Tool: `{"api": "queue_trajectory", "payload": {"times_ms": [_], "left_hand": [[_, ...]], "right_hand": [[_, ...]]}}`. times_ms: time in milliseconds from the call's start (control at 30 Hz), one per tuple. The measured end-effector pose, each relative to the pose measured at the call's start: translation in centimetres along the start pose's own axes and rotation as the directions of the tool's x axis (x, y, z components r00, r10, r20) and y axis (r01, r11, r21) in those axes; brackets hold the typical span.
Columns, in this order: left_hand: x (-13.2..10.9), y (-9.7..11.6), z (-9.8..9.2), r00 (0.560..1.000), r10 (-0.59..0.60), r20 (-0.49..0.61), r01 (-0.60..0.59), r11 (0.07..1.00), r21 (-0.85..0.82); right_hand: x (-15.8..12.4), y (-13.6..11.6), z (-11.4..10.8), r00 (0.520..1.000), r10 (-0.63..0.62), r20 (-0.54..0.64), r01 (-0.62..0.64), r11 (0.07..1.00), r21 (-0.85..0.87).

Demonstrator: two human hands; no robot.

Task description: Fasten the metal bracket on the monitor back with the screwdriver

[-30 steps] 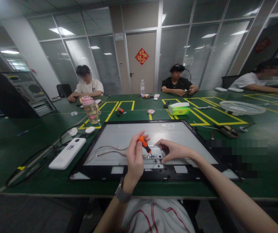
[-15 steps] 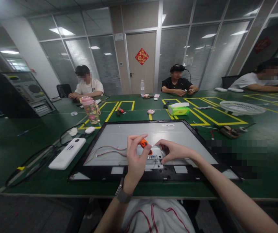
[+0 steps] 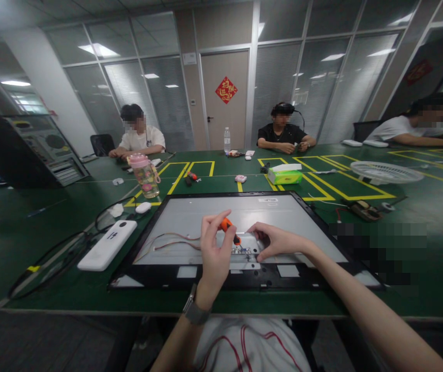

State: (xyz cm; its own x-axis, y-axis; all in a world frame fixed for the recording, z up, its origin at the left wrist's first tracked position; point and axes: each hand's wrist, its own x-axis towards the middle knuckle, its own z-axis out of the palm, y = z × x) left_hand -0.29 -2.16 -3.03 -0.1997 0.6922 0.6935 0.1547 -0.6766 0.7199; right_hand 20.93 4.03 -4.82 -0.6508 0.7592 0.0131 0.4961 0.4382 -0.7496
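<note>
A flat display panel (image 3: 190,217) with a black frame lies face down or open-backed on the table in front of me; which side shows I cannot tell. My left hand (image 3: 216,245) grips a screwdriver (image 3: 226,225) with an orange and black handle, its shaft slanting down to the right. Below the tip is a silvery metal bracket (image 3: 250,242) with small parts along its near edge. The bent fingers and thumb of my right hand (image 3: 273,242) hold the bracket's right side. Thin coloured wires (image 3: 175,238) run left across the panel.
Left of the panel lie a white power bank (image 3: 107,245), black cables (image 3: 57,268) and a pink-lidded bottle (image 3: 146,178). A green tissue pack (image 3: 285,174) and a white fan grille (image 3: 386,172) stand beyond it. Several people sit around the table (image 3: 70,289).
My left hand and the screwdriver have shifted slightly left, and the handle leans further left. More of the shaft shows. My right hand stays in place.
</note>
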Motion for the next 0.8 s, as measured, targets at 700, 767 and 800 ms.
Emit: {"api": "queue_trajectory", "payload": {"times_ms": [700,767,800], "left_hand": [[0.09,0.33,-0.17,1.0,-0.027,-0.015,0.025,0.993,-0.118],[0.14,0.38,-0.2,0.998,-0.059,0.02,0.062,0.983,-0.172],[0.19,0.41,-0.2,0.998,-0.063,0.031,0.068,0.981,-0.182]], "right_hand": [[0.05,0.02,-0.02,1.0,-0.001,0.002,0.001,1.0,-0.007],[0.03,-0.01,-0.05,1.0,-0.001,0.001,0.001,1.0,-0.006],[0.02,-0.04,-0.06,1.0,-0.003,0.0,0.003,1.0,-0.005]]}}
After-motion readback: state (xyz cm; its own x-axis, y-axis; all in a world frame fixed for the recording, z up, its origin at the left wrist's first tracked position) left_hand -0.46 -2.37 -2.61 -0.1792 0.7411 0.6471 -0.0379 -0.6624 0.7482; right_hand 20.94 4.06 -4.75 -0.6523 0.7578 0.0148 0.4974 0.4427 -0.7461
